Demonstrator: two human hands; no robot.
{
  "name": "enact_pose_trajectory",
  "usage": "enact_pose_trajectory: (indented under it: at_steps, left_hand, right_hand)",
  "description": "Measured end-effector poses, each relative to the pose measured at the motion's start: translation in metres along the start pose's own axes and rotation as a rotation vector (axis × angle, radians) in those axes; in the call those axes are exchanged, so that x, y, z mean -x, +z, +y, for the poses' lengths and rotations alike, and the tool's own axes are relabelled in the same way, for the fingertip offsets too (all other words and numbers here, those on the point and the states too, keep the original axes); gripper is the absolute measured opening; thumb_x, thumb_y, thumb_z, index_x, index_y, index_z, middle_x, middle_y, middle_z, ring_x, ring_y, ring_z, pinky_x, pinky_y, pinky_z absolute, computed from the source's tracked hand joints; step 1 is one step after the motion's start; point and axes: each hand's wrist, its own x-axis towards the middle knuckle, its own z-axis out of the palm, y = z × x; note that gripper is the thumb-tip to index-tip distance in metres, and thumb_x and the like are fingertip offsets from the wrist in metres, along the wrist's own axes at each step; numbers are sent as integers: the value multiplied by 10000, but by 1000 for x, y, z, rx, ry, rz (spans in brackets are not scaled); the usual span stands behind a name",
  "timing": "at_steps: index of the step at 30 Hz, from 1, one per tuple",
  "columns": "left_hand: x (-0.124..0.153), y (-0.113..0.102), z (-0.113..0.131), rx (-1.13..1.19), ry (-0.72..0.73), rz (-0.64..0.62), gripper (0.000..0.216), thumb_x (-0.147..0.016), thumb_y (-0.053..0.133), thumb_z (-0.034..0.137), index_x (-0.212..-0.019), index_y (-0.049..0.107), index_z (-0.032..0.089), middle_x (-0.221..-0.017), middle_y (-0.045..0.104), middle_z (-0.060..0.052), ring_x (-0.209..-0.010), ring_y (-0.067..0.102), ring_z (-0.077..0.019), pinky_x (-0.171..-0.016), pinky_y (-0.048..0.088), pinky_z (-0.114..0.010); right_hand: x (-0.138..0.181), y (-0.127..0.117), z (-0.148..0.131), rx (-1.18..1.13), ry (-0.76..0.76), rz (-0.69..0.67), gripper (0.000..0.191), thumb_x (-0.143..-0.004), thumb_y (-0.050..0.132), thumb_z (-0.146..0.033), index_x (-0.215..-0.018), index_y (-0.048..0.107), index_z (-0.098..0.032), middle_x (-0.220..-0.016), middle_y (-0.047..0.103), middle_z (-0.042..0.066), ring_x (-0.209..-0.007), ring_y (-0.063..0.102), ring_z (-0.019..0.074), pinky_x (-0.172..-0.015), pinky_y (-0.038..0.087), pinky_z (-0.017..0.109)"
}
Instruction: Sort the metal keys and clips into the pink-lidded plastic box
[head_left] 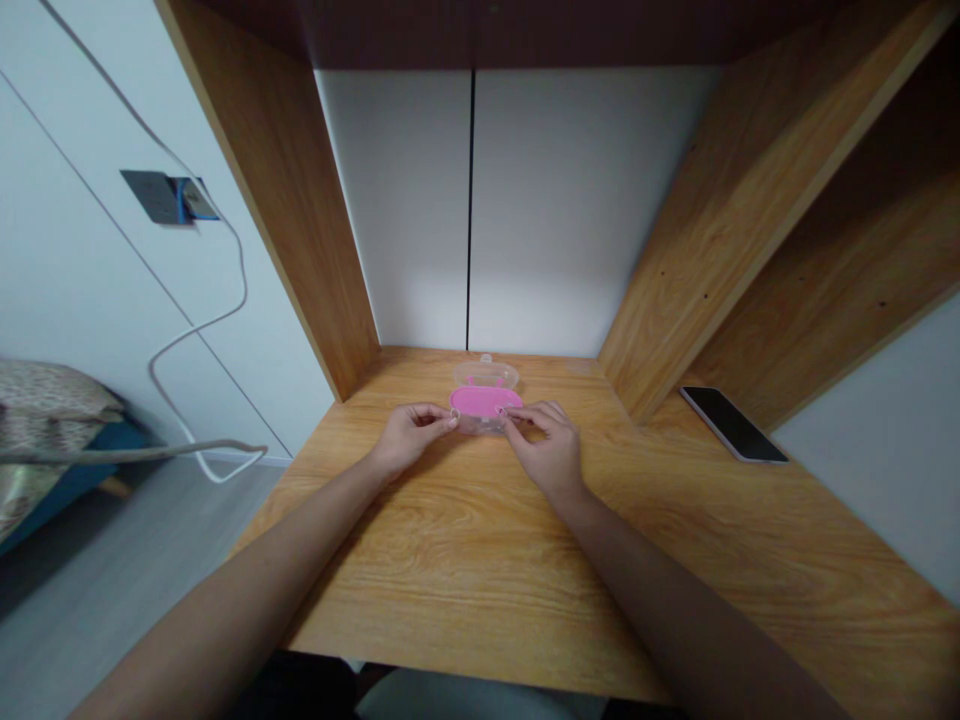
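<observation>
A small oval case with a bright pink inner piece (480, 402) sits on the wooden desk, its clear lid (486, 375) folded open toward the back wall. My left hand (412, 438) is at the left end of the case, thumb and forefinger pinching a small pale ring (454, 414). At the right end, the fingertips of my right hand (547, 448) close on another small pale ring-like piece (503, 411), just over the pink surface. Contents inside the clear lower part of the case are too small to make out.
A dark-screened phone (733, 424) lies on the desk to the right, past an upright wooden panel (720, 230). Another wooden panel (277, 200) bounds the left side. A white cable (241, 270) hangs from a wall socket (154, 195) at the left.
</observation>
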Motion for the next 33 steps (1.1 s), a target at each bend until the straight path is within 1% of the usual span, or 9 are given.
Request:
enact_pose_trajectory:
  at_steps: [3,6,10,15,22,26,33]
  left_hand:
    - [1,0,0,-37,16,-20,370,-683,851,485,-823,786,149,-809,772,-59,-688,645,-137,-693,495,-248]
    - [3,0,0,-80,37,-63,357,-710,835,480,-840,793,151,-833,780,-67,-699,660,-146,-700,506,-253]
    - [6,1,0,-113,43,-154,351,-733,824,464,-852,794,135,-823,780,-84,-693,675,-157,-687,522,-262]
    - [9,2,1,-105,78,-253,296,-769,811,413,-892,797,145,-903,791,-101,-760,710,-169,-756,551,-283]
    - [11,3,3,-168,151,-268,264,-795,789,404,-893,801,160,-905,793,-100,-794,723,-183,-773,566,-298]
    - [11,3,4,-209,172,-278,264,-801,783,405,-897,802,160,-896,793,-98,-782,724,-181,-762,566,-292]
    - [13,4,5,-195,182,-308,229,-806,784,371,-881,796,155,-866,787,-91,-755,705,-162,-726,547,-264]
  right_hand:
    - [0,-1,-1,8,-63,-34,98,-836,725,-191,-902,759,-254,-845,759,33,-798,663,222,-759,528,400]
    - [1,-1,-4,12,-144,-96,99,-846,721,-199,-914,756,-261,-840,751,32,-810,653,223,-758,521,401]
    - [3,-1,-9,24,-226,-190,129,-863,716,-228,-970,761,-285,-864,742,30,-864,645,222,-797,516,405]
    - [4,-2,-13,60,-286,-259,140,-877,713,-249,-1004,757,-289,-854,740,16,-855,631,213,-795,494,397]
    - [4,-1,-14,112,-323,-298,88,-888,708,-248,-943,763,-288,-858,755,12,-858,623,212,-786,471,398]
    - [4,-1,-16,131,-360,-315,74,-891,707,-252,-931,762,-279,-860,762,10,-845,615,209,-764,457,390]
    - [3,-3,-17,169,-407,-341,70,-901,691,-255,-890,758,-268,-831,752,21,-823,605,212,-752,453,383]
